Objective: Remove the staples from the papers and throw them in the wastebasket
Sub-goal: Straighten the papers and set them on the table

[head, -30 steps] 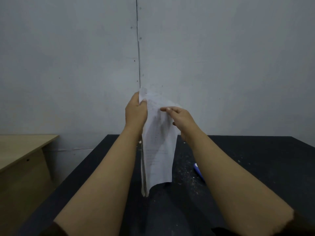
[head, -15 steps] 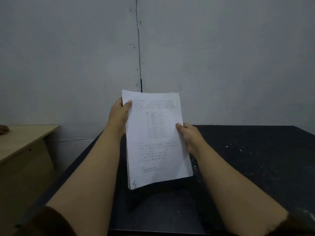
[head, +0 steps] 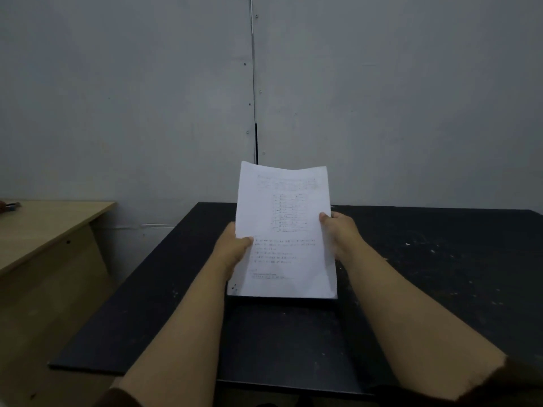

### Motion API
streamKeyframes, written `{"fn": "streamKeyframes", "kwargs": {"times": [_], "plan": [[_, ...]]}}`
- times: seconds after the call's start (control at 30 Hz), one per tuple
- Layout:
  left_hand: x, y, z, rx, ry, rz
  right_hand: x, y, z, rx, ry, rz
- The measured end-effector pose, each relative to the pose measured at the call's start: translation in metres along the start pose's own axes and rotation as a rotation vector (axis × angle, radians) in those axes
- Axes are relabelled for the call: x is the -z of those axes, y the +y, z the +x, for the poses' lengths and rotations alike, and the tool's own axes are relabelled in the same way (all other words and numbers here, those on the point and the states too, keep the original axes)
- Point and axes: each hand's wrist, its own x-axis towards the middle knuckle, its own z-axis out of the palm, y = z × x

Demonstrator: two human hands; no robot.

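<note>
I hold a stack of white printed papers (head: 283, 230) flat in front of me, tilted up over the black table (head: 440, 274). My left hand (head: 233, 245) grips the left edge with the thumb on top. My right hand (head: 338, 230) grips the right edge, thumb on the page. Small dark marks, possibly staples (head: 234, 287), sit at the sheet's lower left corner. No wastebasket is in view.
A light wooden desk (head: 44, 227) stands to the left, with a small dark object (head: 11, 205) at its far left edge. A grey wall (head: 147, 98) rises behind both tables. White specks dot the black table's right half.
The papers went from hanging edge-on and crumpled to facing me flat. Both hands have slid lower along the side edges and the stack has come down toward the table.
</note>
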Motion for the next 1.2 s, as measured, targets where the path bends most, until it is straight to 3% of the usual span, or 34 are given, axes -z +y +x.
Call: {"fn": "streamKeyframes", "kwargs": {"times": [0.1, 0.3, 0.5, 0.77, 1.0, 1.2], "plan": [[0.005, -0.003, 0.003, 0.017, 0.029, 0.017, -0.004, 0.004, 0.003, -0.024, -0.086, -0.032], [0.026, -0.023, 0.021, 0.238, 0.111, 0.088, -0.014, 0.028, 0.008, -0.235, -0.24, -0.562], [0.058, -0.043, 0.046, 0.505, -0.013, 0.29, -0.05, 0.053, 0.025, -0.186, -0.172, -0.603], [0.091, -0.074, 0.091, 0.182, 0.348, 0.431, -0.122, 0.049, 0.071, -0.083, -0.149, -0.683], [0.105, -0.105, 0.139, 0.129, 0.485, 0.478, -0.16, 0.059, 0.119, 0.128, -0.192, -0.863], [0.116, -0.124, 0.169, 0.114, 0.532, 0.487, -0.18, 0.071, 0.144, 0.152, -0.198, -0.966]]}}
